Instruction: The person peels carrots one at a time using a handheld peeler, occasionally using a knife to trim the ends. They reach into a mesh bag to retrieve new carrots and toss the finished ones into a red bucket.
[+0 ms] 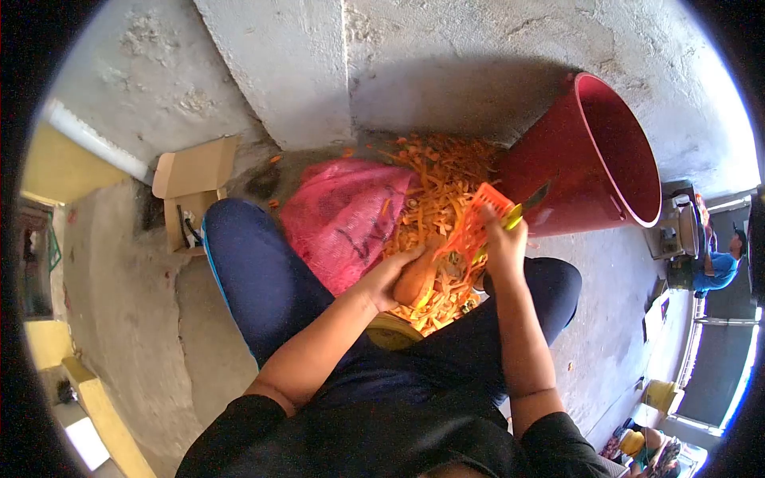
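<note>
My left hand (390,277) grips an orange carrot (417,280) low over a heap of orange peelings (434,191) on the concrete floor. My right hand (504,243) holds a peeler with a yellow-green handle (518,211), its dark blade pointing up and right. An orange mesh strip (476,223) hangs against my right hand, between the two hands. I sit with my knees spread in dark blue trousers, and the peelings lie between them.
A pink mesh sack (343,215) lies left of the peelings. A large red bucket (594,159) is tipped on its side at the right. An open cardboard box (191,191) sits at the left by the wall. Another person (717,267) is at the far right.
</note>
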Action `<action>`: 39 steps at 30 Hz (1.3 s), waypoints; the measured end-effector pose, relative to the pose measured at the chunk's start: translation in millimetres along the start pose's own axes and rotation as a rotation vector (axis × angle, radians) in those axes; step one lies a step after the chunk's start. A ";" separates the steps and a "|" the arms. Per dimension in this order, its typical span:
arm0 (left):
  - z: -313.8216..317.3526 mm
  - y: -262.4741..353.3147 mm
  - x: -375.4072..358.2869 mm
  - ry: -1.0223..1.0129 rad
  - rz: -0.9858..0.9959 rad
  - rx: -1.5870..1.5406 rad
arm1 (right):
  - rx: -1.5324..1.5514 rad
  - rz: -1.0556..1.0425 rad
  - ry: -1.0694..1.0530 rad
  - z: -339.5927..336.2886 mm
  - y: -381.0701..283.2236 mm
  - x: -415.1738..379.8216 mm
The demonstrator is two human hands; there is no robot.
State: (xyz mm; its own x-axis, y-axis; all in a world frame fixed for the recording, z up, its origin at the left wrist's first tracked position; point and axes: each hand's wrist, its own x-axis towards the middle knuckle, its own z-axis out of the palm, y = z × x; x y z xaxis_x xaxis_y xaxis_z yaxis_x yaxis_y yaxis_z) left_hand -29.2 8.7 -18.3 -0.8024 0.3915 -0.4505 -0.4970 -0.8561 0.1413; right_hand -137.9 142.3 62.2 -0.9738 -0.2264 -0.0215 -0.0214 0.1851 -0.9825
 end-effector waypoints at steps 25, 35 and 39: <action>19.0 1.9 -9.5 0.052 0.050 0.040 | -0.124 -0.100 0.084 -7.9 21.8 9.6; 16.9 -1.1 -2.5 0.153 0.111 0.069 | -0.217 -0.151 -0.269 27.7 -5.7 -33.2; 20.8 -4.1 -2.1 0.068 0.136 0.203 | -0.342 -0.222 -0.179 18.8 12.8 -17.7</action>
State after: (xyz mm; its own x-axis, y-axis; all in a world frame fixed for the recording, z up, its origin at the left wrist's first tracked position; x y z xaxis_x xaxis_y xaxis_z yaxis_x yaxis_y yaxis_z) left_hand -32.3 18.3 0.4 -0.8455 0.2477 -0.4729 -0.4477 -0.8116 0.3753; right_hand -116.7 130.6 46.5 -0.8833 -0.4526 0.1221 -0.3288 0.4125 -0.8496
